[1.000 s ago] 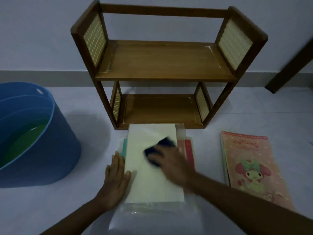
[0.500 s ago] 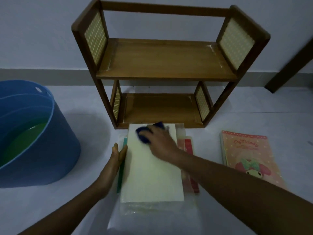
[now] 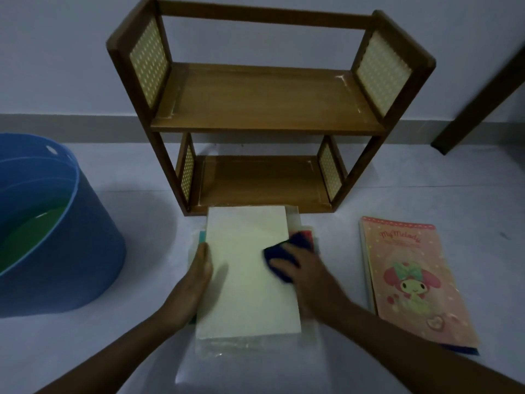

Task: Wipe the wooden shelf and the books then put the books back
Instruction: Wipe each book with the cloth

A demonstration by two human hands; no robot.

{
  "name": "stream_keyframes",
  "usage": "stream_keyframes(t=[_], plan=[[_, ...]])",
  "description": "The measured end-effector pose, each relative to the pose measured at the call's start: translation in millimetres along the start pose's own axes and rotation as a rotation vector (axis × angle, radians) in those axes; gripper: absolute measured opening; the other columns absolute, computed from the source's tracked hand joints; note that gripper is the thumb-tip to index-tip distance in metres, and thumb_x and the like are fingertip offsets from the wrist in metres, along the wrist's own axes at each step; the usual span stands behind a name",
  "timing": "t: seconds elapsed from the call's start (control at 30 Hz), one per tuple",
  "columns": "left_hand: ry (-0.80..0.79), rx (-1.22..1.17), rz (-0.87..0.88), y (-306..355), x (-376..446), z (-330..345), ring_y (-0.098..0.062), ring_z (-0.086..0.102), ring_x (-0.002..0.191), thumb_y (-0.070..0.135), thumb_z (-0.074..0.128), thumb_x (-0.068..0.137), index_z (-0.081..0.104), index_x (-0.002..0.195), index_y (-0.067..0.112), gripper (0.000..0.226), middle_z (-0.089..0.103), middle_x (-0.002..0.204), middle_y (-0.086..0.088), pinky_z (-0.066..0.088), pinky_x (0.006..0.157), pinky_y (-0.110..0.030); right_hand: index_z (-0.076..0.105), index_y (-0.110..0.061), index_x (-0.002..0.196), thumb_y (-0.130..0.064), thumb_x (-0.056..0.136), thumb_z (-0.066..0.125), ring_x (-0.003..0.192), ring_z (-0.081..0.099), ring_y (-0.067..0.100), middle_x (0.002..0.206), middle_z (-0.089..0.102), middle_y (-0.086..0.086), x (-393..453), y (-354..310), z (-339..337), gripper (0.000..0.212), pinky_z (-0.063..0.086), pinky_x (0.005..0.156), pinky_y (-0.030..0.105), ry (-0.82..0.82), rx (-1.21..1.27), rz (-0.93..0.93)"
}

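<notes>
Dim light. Wooden shelf upright on the floor against the wall, both tiers bare. Directly in front of its lower tier, a stack of books lying flat on the floor; pale cream book on top, red and teal edges showing beneath, a clear plastic cover at the bottom. Right hand on the cream cover near its right edge, fingers curled over a dark blue cloth, pressing it down on the book. Left hand laid along the stack's left edge, fingers straight, bracing it. To the right, apart from the stack, a pink cartoon notebook lying flat atop other thin books. Far left, blue bucket, greenish water inside.
</notes>
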State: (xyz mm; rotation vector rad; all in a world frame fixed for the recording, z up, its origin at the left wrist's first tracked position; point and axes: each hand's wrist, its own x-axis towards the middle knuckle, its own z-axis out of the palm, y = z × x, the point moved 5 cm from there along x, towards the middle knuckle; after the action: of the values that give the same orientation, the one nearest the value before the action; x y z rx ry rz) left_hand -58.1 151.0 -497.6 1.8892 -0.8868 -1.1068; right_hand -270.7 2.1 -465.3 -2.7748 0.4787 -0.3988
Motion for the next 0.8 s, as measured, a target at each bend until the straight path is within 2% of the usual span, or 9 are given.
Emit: stream_keyframes(t=[0.07, 0.13, 0.27, 0.33, 0.4, 0.53, 0.63, 0.7, 0.8], plan=[[-0.093, 0.240, 0.152, 18, -22, 8, 0.007, 0.014, 0.135, 0.064, 0.032, 0.088, -0.013, 0.149, 0.038, 0.080, -0.010, 0.150, 0.029, 0.018, 0.114, -0.028, 0.052, -0.027, 0.130, -0.034, 0.097, 0.043, 0.106, 0.061, 0.008, 0.123, 0.061, -0.001, -11, 42, -35, 0.035, 0.052, 0.093, 0.036, 0.008, 0.001, 0.237], [-0.108, 0.496, 0.297, 28, -40, 5, 0.004, -0.007, 0.144, 0.060, 0.041, 0.091, -0.017, 0.149, 0.035, 0.086, -0.020, 0.154, 0.025, 0.007, 0.121, -0.034, 0.053, -0.026, 0.131, -0.029, 0.096, 0.049, 0.107, 0.056, 0.001, 0.124, 0.060, -0.004, -32, 71, -50, 0.035, 0.048, 0.096, 0.028, -0.013, 0.000, 0.400], [-0.330, 1.058, 0.469, 26, -52, 18, -0.018, -0.031, 0.142, 0.086, 0.039, 0.074, -0.019, 0.149, 0.032, 0.109, -0.033, 0.155, 0.002, -0.017, 0.115, -0.050, 0.052, -0.014, 0.135, -0.023, 0.074, 0.080, 0.122, 0.052, 0.045, 0.140, 0.047, 0.026, -73, 79, -16, 0.068, 0.045, 0.097, 0.059, -0.273, -0.164, 0.449], [-0.343, 1.171, 0.588, 25, -64, 38, -0.031, -0.017, 0.146, 0.082, 0.049, 0.071, -0.009, 0.152, 0.028, 0.114, -0.022, 0.159, -0.009, -0.007, 0.116, -0.059, 0.047, -0.014, 0.139, -0.031, 0.078, 0.075, 0.130, 0.041, 0.048, 0.146, 0.038, 0.029, -72, 70, -16, 0.069, 0.036, 0.102, 0.062, -0.322, -0.212, 0.506], [-0.299, 1.305, 0.641, 22, -65, 52, -0.043, 0.005, 0.144, 0.068, 0.063, 0.071, 0.005, 0.153, 0.018, 0.113, 0.000, 0.160, -0.020, 0.018, 0.110, -0.067, 0.038, -0.017, 0.145, -0.035, 0.087, 0.063, 0.139, 0.027, 0.047, 0.153, 0.024, 0.026, -67, 66, -19, 0.065, 0.025, 0.110, 0.062, -0.294, -0.225, 0.513], [-0.229, 1.367, 0.786, 36, -66, 59, -0.043, 0.041, 0.131, 0.027, 0.084, 0.067, 0.038, 0.144, 0.010, 0.092, 0.041, 0.147, -0.022, 0.048, 0.095, -0.055, 0.015, -0.022, 0.152, -0.035, 0.097, 0.044, 0.147, 0.003, 0.038, 0.159, 0.002, 0.019, -65, 69, -21, 0.064, 0.011, 0.118, 0.056, -0.383, -0.137, 0.565], [-0.120, 1.397, 1.015, 41, -78, 66, -0.040, 0.058, 0.117, 0.012, 0.053, 0.092, 0.045, 0.135, 0.005, 0.044, 0.058, 0.132, -0.019, 0.054, 0.087, -0.050, 0.000, -0.026, 0.152, -0.027, 0.097, 0.044, 0.147, -0.011, 0.034, 0.160, -0.011, 0.012, -60, 60, -31, 0.071, 0.001, 0.119, 0.053, -0.428, -0.092, 0.590], [-0.102, 1.386, 1.041, 57, -84, 66, -0.038, 0.059, 0.116, 0.007, 0.028, 0.099, 0.045, 0.135, 0.004, 0.039, 0.058, 0.132, -0.019, 0.055, 0.087, -0.048, -0.007, -0.028, 0.151, -0.019, 0.093, 0.047, 0.145, -0.020, 0.031, 0.158, -0.021, 0.004, -56, 49, -38, 0.080, -0.005, 0.118, 0.054, -0.424, -0.064, 0.535], [-0.031, 1.242, 1.107, 111, -92, 56, -0.033, 0.063, 0.113, 0.009, 0.041, 0.094, 0.054, 0.129, 0.003, 0.038, 0.061, 0.129, -0.017, 0.059, 0.081, -0.043, -0.021, -0.040, 0.145, -0.019, 0.089, 0.055, 0.145, -0.024, 0.021, 0.153, -0.033, -0.010, -49, 30, -47, 0.097, -0.006, 0.117, 0.055, -0.361, 0.091, 0.287]])
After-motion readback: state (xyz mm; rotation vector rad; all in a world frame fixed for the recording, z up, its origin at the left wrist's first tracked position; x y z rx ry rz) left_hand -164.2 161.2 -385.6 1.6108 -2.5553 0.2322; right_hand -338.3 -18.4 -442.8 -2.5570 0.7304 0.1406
